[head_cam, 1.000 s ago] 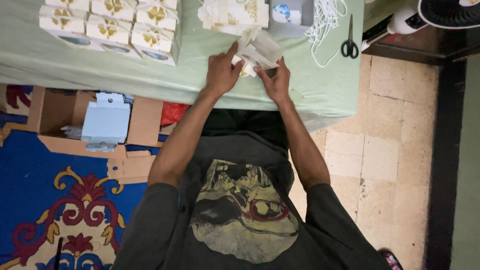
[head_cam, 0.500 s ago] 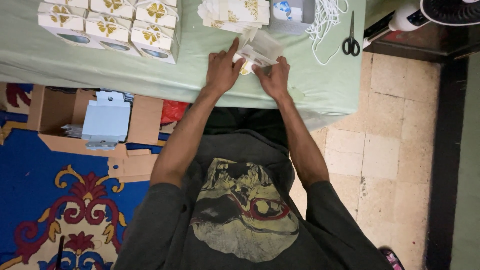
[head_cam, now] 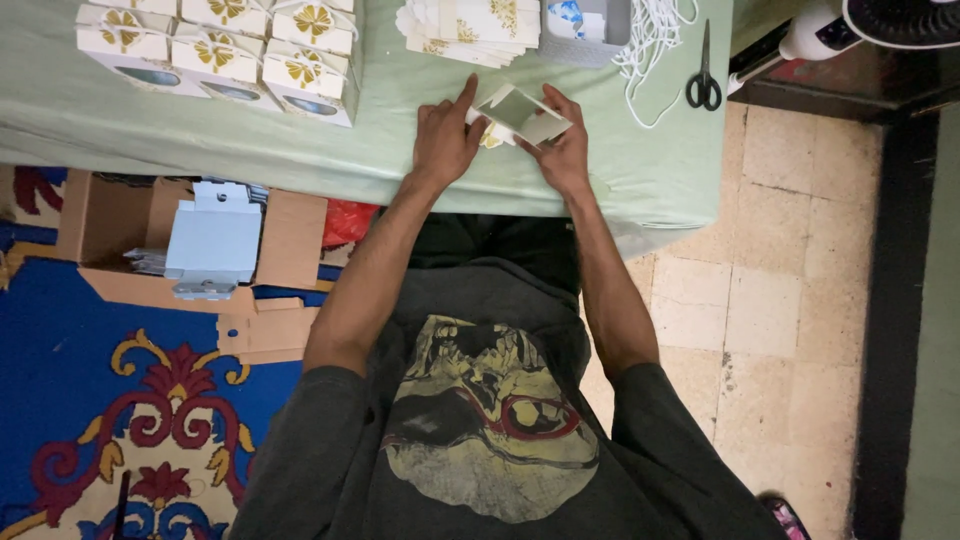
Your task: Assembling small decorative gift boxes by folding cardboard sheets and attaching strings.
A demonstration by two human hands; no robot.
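On the pale green tablecloth [head_cam: 200, 140] my two hands hold a small white gift box [head_cam: 520, 112] with a clear window and gold pattern, partly folded. My left hand [head_cam: 445, 140] grips its left end, index finger stretched up along the edge. My right hand [head_cam: 562, 145] pinches the right side, thumb on the window panel. A stack of flat, unfolded boxes [head_cam: 470, 28] of the same kind lies just beyond my hands. Several finished boxes [head_cam: 225, 50] with gold flower tops stand in rows at the far left.
A grey tray [head_cam: 590, 25], a tangle of white cord [head_cam: 655, 35] and black scissors [head_cam: 704, 75] lie at the table's right. An open cardboard carton [head_cam: 200, 245] with white pieces sits on the blue patterned rug [head_cam: 100, 400]. Tiled floor lies to the right.
The box has been turned in my hands and its window panel now faces up. My left index finger has lifted along its edge.
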